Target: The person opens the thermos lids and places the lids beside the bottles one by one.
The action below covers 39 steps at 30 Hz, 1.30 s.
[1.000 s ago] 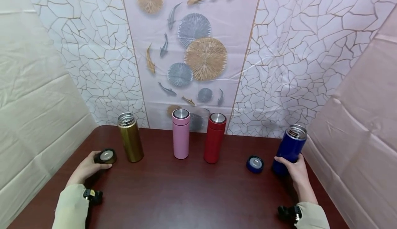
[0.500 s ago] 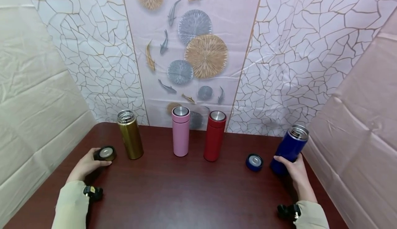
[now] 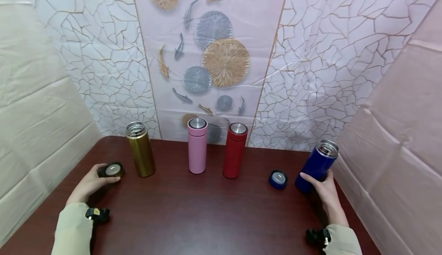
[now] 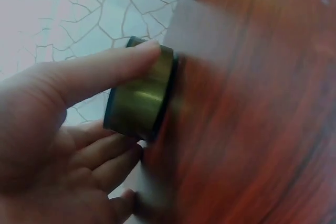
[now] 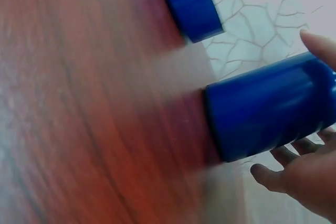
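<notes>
At the left of the head view, my left hand (image 3: 89, 184) holds the gold-and-black lid (image 3: 112, 169) between thumb and fingers; the left wrist view shows the thumb across the lid's gold side (image 4: 137, 103). The open gold bottle (image 3: 142, 153) stands just right of it. On the far right, my right hand (image 3: 326, 193) has thumb and fingers around the lower part of the open blue bottle (image 3: 315, 168), whose mouth leans right in the head view. The blue lid (image 3: 278, 179) lies on the table left of that bottle, inner side up.
A pink bottle (image 3: 197, 147) and a red bottle (image 3: 235, 151), both with lids on, stand side by side at the middle back of the dark red table (image 3: 193, 216). Patterned cloth (image 3: 224, 101) hangs behind, and plain cloth sides flank the table.
The head view has shifted slightly, so everything appears a little further left and higher. Both hands keep their grips; nothing has been let go.
</notes>
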Each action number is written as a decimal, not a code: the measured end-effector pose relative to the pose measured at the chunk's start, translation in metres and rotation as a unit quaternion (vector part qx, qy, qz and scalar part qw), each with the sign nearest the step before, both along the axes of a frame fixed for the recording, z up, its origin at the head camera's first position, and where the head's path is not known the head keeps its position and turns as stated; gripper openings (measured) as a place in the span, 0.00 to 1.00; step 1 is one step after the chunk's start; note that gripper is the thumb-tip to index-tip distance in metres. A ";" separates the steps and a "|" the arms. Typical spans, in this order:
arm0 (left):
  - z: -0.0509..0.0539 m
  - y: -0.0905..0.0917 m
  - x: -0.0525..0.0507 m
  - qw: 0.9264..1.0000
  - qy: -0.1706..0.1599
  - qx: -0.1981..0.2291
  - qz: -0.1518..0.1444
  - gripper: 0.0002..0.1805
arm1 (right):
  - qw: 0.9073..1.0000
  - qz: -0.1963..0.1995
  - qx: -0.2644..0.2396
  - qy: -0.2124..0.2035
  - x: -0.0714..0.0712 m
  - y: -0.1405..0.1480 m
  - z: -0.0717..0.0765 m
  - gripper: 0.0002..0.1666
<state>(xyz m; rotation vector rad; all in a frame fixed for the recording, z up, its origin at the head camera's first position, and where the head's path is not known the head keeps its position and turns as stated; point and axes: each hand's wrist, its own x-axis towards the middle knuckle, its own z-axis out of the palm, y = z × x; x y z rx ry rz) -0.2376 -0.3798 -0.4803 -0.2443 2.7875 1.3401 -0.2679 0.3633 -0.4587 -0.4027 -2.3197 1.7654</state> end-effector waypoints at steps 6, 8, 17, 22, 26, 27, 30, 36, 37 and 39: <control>0.041 0.000 0.016 0.998 0.055 0.010 0.004 0.59 | 0.986 -0.076 -0.062 0.137 0.016 -0.011 0.031 0.59; 0.063 0.008 0.022 0.995 0.098 0.019 0.007 0.58 | 0.971 -0.096 -0.080 0.204 0.022 -0.015 0.047 0.57; 0.132 0.065 0.049 0.965 0.260 0.033 0.017 0.41 | 0.861 -0.076 -0.160 0.477 0.039 -0.062 0.094 0.41; 0.128 0.112 0.045 0.963 0.263 0.024 -0.060 0.36 | 0.892 0.002 -0.105 0.440 0.022 -0.096 0.081 0.41; 0.113 0.146 0.037 0.964 0.241 0.024 -0.108 0.34 | 0.939 0.060 -0.041 0.336 0.006 -0.124 0.059 0.45; 0.109 0.153 0.036 0.966 0.231 0.027 -0.114 0.34 | 0.946 0.076 -0.034 0.314 0.002 -0.131 0.054 0.46; 0.099 0.170 0.033 0.969 0.212 0.030 -0.123 0.33 | 0.957 0.123 -0.013 0.263 -0.008 -0.150 0.039 0.48; 0.079 0.198 0.031 0.966 0.207 0.007 -0.152 0.32 | 0.963 0.180 0.030 0.199 -0.025 -0.178 0.019 0.49; 0.076 0.202 0.031 0.965 0.209 0.000 -0.160 0.31 | 0.964 0.185 0.030 0.190 -0.028 -0.182 0.017 0.49; 0.072 0.209 0.032 0.964 0.203 -0.005 -0.170 0.31 | 0.966 0.195 0.024 0.169 -0.033 -0.190 0.014 0.50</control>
